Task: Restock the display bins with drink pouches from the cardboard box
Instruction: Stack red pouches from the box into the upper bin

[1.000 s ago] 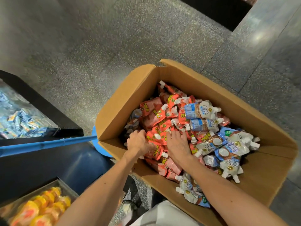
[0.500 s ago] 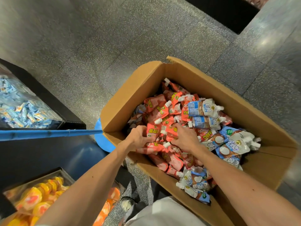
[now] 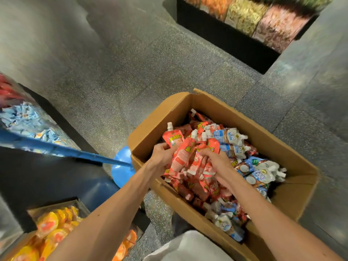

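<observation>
My left hand (image 3: 160, 157) and right hand (image 3: 216, 162) each curl round one bunch of red drink pouches (image 3: 188, 157), gripping it from either side; in the head view I see it held just above the pile in the cardboard box (image 3: 150, 132); the pouches are glossy red-orange, with white spouts and yellow print; white-and-blue pouches (image 3: 231, 138) lie to the right.

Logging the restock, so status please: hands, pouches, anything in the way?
Left hand and right hand both grip one bunch of red spouted drink pouches. Bunch held over open brown cardboard box. Blue pole runs left of box.
</observation>
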Demonstrator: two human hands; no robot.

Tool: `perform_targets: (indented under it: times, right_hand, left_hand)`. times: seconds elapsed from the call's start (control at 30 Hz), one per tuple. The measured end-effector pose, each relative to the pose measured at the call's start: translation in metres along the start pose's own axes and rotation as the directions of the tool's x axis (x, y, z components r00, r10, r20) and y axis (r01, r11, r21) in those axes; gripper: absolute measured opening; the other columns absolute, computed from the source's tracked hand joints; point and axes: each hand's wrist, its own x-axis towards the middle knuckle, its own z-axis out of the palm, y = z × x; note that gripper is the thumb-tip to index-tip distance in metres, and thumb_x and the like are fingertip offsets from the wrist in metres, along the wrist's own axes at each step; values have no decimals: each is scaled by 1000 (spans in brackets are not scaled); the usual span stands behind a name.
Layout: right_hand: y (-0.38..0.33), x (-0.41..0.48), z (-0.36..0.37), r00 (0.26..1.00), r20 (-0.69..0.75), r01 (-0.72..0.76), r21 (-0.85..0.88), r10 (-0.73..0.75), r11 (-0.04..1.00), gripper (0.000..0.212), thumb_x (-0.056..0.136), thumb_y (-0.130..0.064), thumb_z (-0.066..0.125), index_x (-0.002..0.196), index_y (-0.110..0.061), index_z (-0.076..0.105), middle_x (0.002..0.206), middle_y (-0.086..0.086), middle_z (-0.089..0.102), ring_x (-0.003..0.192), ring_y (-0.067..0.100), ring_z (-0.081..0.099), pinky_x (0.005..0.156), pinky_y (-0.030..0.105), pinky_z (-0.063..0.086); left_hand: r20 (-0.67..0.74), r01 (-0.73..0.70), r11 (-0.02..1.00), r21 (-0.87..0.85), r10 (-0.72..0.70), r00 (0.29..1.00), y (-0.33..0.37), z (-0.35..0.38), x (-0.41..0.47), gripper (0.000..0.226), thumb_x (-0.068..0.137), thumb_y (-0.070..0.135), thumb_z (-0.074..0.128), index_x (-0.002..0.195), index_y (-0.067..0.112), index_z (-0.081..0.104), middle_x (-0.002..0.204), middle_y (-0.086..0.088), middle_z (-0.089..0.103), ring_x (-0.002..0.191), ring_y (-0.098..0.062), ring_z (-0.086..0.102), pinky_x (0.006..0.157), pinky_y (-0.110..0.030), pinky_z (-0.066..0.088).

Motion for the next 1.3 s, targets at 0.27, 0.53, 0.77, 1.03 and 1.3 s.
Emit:
perform_targets:
  times: [0.27,0.53,0.77,1.03,1.3]
  right_hand:
    - [-51,-115,98,902,259,318,141,-345,937,59,61,-53,81,105,-14,72,92,8,74,86,28,72,79,44,58]
    - [-8,-280,224,640,589,560,82,-493,825,71,58,-46,91,106,-3,61,88,14,73,72,19,70,58,29,56]
    - [51,-413,329,373,855,528,125,-361,840,36,73,-5,80,95,12,56,50,7,62,35,15,56,41,22,48]
    - [102,-535,431,160,980,406,44,-118,913,48,64,-16,77,110,-1,69,103,19,74,88,31,72,81,41,61]
    - [158,-630,549,-124,991,448,3,58,894,27,69,-22,74,96,-19,70,83,1,73,68,15,70,61,28,55]
  left_hand:
    - [-423,-327,931,-160,235,875,30,-70,-106,25,80,38,78,81,15,69,82,-5,74,80,-24,71,81,-45,58]
    - [-777,-654,757,11,418,471,-28,-181,-290,15,86,39,71,92,26,63,85,4,69,79,-13,65,75,-32,51]
    - [-935,-788,614,-48,250,251,-103,-276,-432,25,84,43,70,96,22,66,88,-3,73,84,-21,69,86,-49,55]
    - [-915,-847,527,-72,304,267,-184,-388,-588,15,94,21,65,107,14,66,58,12,66,47,1,58,54,-20,47]
    - [-965,-848,529,-25,208,158,-252,-493,-687,23,102,30,52,96,15,69,82,0,74,62,-7,68,51,-20,52]
